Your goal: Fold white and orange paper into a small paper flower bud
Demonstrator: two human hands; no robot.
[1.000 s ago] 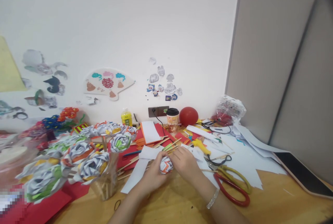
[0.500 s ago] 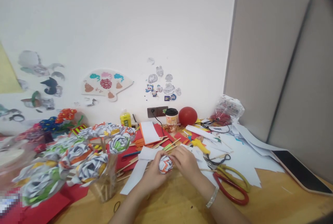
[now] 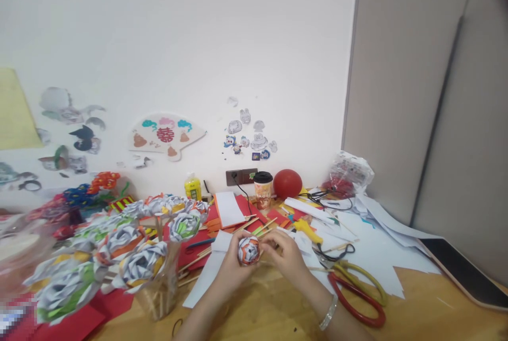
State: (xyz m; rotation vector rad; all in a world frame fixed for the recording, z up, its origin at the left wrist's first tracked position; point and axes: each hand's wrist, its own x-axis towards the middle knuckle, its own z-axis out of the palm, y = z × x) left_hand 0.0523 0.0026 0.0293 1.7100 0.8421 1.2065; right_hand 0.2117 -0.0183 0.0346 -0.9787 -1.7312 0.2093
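Low over the table's front, my left hand [image 3: 231, 265] is wrapped round a rolled paper flower [image 3: 248, 251], white with orange edging, its spiral facing me. My right hand [image 3: 283, 248] meets the flower's right side with thumb and forefinger pinched together; the pinched edge is too small to make out clearly. A white paper strip [image 3: 204, 280] lies on the table beside my left forearm. Thin wooden sticks [image 3: 264, 227] lie just behind both hands. Right of my right hand is a yellow-handled tool [image 3: 307, 231], probably a glue gun, with a black cord.
Finished paper flowers [image 3: 143, 261] crowd the left, some standing in a clear cup [image 3: 161, 291]. Scissors [image 3: 357, 298] with red and yellow handles lie by my right forearm. Behind stand a lidded paper cup [image 3: 262, 190], a red balloon [image 3: 287, 183] and a yellow bottle [image 3: 192, 187]. A tablet [image 3: 466, 272] lies far right.
The flower has turned in my left hand, so its spiral faces me more. Both hands have shifted slightly, and the whole view has tilted up a little.
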